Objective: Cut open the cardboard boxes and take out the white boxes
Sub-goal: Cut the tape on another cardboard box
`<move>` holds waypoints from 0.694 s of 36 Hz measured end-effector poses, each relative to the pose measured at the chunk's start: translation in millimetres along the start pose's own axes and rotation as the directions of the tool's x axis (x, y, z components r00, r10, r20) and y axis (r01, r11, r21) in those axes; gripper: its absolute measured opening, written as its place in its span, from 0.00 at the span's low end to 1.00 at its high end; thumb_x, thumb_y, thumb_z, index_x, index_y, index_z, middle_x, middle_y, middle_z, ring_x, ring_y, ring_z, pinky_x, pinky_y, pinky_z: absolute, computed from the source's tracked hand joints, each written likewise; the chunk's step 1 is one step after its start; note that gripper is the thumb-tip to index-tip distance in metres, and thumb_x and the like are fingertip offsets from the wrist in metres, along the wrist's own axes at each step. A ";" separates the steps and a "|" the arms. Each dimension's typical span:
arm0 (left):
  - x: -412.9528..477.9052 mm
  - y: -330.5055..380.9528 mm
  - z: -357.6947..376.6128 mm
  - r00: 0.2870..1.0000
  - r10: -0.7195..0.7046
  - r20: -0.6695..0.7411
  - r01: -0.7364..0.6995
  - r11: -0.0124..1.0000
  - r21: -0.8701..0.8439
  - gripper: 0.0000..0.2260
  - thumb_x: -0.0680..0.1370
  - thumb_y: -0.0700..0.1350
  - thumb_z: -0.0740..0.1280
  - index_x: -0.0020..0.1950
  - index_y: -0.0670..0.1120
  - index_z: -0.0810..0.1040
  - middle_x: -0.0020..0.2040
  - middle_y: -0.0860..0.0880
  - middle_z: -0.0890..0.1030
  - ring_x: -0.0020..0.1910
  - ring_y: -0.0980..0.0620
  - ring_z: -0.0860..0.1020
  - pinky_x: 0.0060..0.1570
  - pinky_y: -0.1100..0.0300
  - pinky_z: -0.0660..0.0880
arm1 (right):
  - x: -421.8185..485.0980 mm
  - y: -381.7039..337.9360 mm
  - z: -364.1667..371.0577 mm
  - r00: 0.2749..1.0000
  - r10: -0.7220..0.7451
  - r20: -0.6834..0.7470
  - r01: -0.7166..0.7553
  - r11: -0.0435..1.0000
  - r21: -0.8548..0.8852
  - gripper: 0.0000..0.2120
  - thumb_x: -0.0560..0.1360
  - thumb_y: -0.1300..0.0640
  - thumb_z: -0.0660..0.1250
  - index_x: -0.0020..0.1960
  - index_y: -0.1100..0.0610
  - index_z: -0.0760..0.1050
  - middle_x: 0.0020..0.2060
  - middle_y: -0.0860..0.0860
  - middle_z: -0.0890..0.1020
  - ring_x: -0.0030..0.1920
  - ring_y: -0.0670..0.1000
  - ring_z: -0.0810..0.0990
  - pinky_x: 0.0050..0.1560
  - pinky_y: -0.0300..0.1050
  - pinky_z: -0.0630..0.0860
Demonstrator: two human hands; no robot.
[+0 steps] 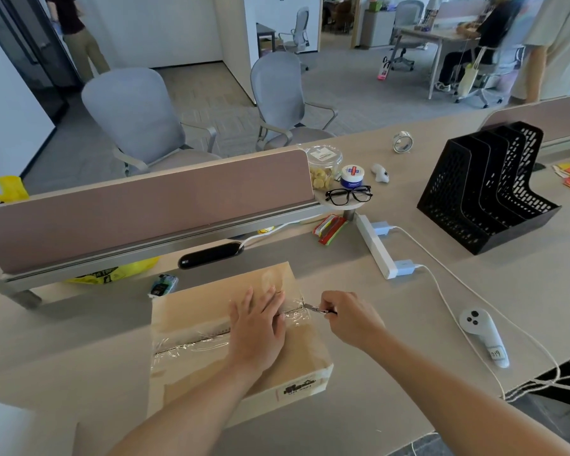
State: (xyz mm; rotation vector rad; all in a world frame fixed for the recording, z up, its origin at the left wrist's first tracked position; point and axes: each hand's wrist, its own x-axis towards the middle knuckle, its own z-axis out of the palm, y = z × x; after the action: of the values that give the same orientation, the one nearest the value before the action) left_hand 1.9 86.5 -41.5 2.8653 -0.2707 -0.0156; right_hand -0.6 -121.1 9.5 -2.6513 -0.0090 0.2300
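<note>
Lower centre of frame: your left hand point(257, 327) lies flat, fingers straight, on the taped cardboard box point(231, 340); just right of it, your right hand point(349, 319) pinches a small blade point(315, 307) at the tape seam point(191, 343).

I log one long beige desk point(79, 340). Directly on it:
- a taped brown cardboard box point(191, 311) near the front edge
- a white handheld controller point(484, 339) to the box's right
- a white power strip point(375, 246)
- a red snack wrapper point(330, 229)
- a black mesh file rack point(484, 192)
- a clear tape roll point(402, 141) further back
</note>
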 end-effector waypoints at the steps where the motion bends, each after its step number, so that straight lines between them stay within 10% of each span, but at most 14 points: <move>1: 0.0 0.1 0.2 1.000 0.000 0.001 0.000 1.000 0.004 0.26 0.78 0.60 0.44 0.76 0.61 0.63 0.77 0.61 0.62 0.78 0.45 0.53 0.74 0.39 0.48 | 0.7 -0.7 -2.1 1.000 0.009 0.013 -0.009 1.000 0.003 0.08 0.74 0.60 0.62 0.41 0.48 0.72 0.42 0.46 0.79 0.43 0.54 0.76 0.37 0.46 0.72; 25: -0.3 0.7 1.2 1.000 -0.015 -0.025 0.014 0.999 -0.049 0.26 0.77 0.60 0.47 0.74 0.60 0.67 0.76 0.60 0.64 0.77 0.45 0.56 0.74 0.39 0.48 | -11.1 11.7 -9.5 0.990 0.043 0.133 -0.056 0.994 0.092 0.12 0.74 0.58 0.66 0.37 0.42 0.73 0.45 0.43 0.80 0.51 0.49 0.74 0.46 0.46 0.74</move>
State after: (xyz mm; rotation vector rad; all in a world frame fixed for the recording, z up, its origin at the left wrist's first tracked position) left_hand 1.4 85.6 -42.6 2.8173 -0.2416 0.0113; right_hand -10.3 -136.3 14.2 -2.5391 0.0244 0.4109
